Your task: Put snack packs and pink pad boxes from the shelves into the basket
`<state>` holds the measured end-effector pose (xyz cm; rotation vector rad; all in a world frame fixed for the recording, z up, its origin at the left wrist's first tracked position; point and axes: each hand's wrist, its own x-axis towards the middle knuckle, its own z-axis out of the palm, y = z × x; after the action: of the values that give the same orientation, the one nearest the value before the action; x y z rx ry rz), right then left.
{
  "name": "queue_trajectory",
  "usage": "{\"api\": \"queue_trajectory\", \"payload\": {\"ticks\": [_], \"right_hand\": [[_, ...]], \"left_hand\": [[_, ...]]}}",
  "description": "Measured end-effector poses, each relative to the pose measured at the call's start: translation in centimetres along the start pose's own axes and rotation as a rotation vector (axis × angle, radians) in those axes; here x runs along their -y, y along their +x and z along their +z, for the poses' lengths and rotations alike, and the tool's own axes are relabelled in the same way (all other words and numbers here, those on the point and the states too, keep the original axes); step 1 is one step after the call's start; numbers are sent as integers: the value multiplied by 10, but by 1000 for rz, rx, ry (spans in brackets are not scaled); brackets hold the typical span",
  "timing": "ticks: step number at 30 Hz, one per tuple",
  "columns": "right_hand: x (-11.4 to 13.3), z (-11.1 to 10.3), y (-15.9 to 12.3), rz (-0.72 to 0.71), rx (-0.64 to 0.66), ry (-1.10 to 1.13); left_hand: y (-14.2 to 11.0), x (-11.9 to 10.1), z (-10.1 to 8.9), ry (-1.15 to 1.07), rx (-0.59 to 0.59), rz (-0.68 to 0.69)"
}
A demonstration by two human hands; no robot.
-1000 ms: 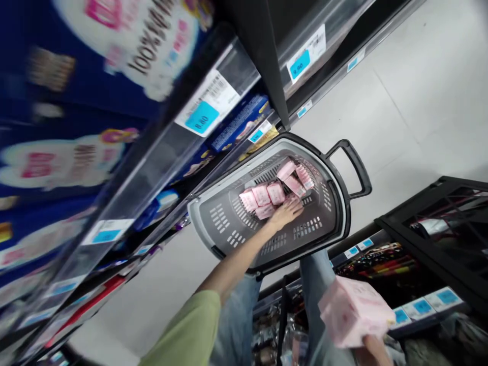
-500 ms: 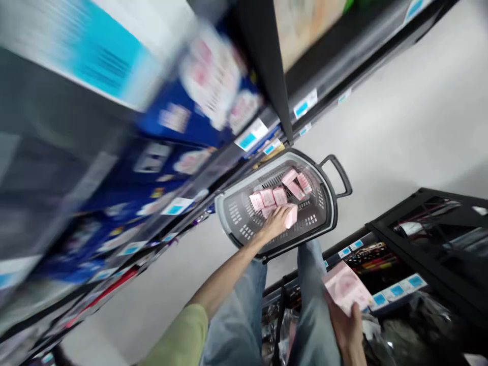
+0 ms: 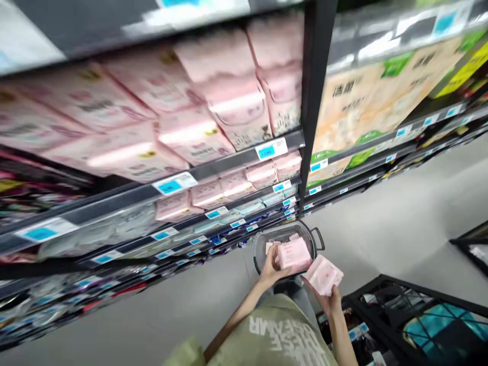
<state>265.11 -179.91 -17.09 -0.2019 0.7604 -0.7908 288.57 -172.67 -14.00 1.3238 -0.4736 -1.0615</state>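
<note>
My left hand (image 3: pixel 270 266) is closed on a pink packet (image 3: pixel 293 254), held above the grey shopping basket (image 3: pixel 263 243) that stands on the floor by the shelves. My right hand (image 3: pixel 331 300) grips a second pink packet (image 3: pixel 323 275) just to the right of the first. More pink packets lie inside the basket, mostly hidden behind the one in my left hand. In front of me the shelf (image 3: pixel 213 170) carries rows of larger pink packs (image 3: pixel 232 107) with blue price tags (image 3: pixel 271 150) along its edge.
A black upright post (image 3: pixel 313 101) divides the shelving; to its right are beige and green packs (image 3: pixel 366 91). Lower shelves run down to the grey floor (image 3: pixel 400 229). A black wire rack (image 3: pixel 419 315) stands at the lower right.
The view has swung up from the basket to the pink shelf. My left hand has lifted a pink packet out of the basket, close to the one in my right hand.
</note>
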Motion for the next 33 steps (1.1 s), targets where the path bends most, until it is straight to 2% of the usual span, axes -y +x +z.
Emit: {"api": "queue_trajectory", "payload": {"ticks": [2, 4, 7, 9, 15, 17, 21, 23, 25, 28, 30, 33], "right_hand": [[24, 16, -4, -17, -4, -87], [40, 21, -8, -30, 6, -154], [43, 27, -11, -61, 38, -238], [34, 36, -12, -104, 43, -299], [13, 74, -23, -214, 41, -471], [14, 83, -27, -239, 43, -493], [23, 91, -35, -277, 168, -526], [29, 95, -40, -286, 181, -519], [37, 99, -47, -281, 146, -468], [49, 108, -59, -270, 119, -307], [55, 113, -65, -257, 173, -174], [58, 114, -70, -229, 252, -35]], "left_hand": [[-19, -19, 19, -180, -23, -32], [-35, -31, 34, -357, -26, -128], [-50, -41, 45, -551, 60, -302], [-55, -44, 43, -571, 126, -335], [-60, -60, 23, -314, 147, -194], [-58, -71, 24, -188, 163, -104], [-51, -87, 33, -50, 186, 75], [-46, -89, 38, -72, 163, 98], [-40, -88, 43, -162, 109, 30], [-29, -90, 52, -410, 12, -70], [-21, -92, 60, -551, -39, -52], [-15, -95, 73, -603, -72, -9]]}}
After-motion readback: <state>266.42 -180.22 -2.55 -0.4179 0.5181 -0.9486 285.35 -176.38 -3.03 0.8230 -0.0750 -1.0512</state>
